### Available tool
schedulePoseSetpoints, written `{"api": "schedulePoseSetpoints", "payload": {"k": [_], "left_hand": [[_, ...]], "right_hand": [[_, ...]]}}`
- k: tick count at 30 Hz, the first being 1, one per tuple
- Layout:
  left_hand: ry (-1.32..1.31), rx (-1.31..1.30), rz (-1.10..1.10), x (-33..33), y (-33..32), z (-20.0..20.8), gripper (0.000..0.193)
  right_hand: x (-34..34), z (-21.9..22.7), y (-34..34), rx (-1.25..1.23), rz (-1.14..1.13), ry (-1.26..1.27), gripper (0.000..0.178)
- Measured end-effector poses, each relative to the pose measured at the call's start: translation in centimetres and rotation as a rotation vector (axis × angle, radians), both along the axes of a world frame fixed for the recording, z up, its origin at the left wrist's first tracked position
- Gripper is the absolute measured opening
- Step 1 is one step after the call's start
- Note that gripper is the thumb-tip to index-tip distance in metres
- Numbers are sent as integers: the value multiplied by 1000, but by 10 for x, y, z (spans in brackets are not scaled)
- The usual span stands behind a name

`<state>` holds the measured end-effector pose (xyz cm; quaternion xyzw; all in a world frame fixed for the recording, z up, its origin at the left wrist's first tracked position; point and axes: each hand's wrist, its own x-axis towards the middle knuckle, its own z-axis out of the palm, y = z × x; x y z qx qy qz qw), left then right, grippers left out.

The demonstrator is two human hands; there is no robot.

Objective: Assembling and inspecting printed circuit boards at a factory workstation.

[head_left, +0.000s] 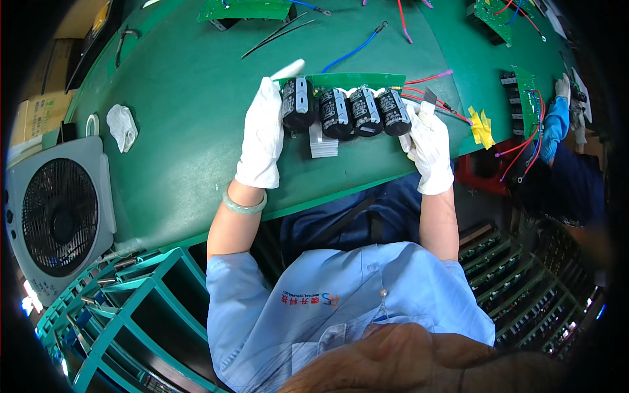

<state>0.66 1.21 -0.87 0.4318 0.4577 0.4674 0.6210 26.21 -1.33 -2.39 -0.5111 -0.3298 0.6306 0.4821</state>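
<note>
A green circuit board (357, 80) is tipped on edge over the green table, its row of several large black capacitors (335, 112) facing me. My left hand (262, 134), in a white glove, grips the board's left end, with the index finger stretched along behind it. At the other end my right hand (429, 147), also gloved, closes on the board beside the last capacitor. A small grey flat piece (430, 96) sticks up by the right fingers. Below the capacitors hangs a ribbed silver heat sink (323, 144). Red wires (429, 80) run off to the right and a blue wire (354, 51) points away behind.
A grey fan (62, 216) stands at the left, near a crumpled white cloth (122, 128). Another board (246, 10) and black cable ties (275, 39) lie farther back. Yellow tape (482, 128) is stuck at right. Beyond it a co-worker's blue sleeve (555, 124) reaches in beside a wired board (526, 105).
</note>
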Motion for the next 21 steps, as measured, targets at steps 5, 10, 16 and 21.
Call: {"api": "schedulePoseSetpoints", "payload": {"k": [5,10,16,21], "left_hand": [[69,120,202,0,-2,6,45],[175,63,155,0,-3,14,43],[137,51,148,-2,-2,16,45],[-129,-61,-42,-17,-2,6,68]], "right_hand": [[-4,3,1,-1,20,-80,33],[-6,6,2,-58,-7,-123,37],[-12,8,5,52,15,-127,37],[-26,23,7,-1,-66,-280,33]]}}
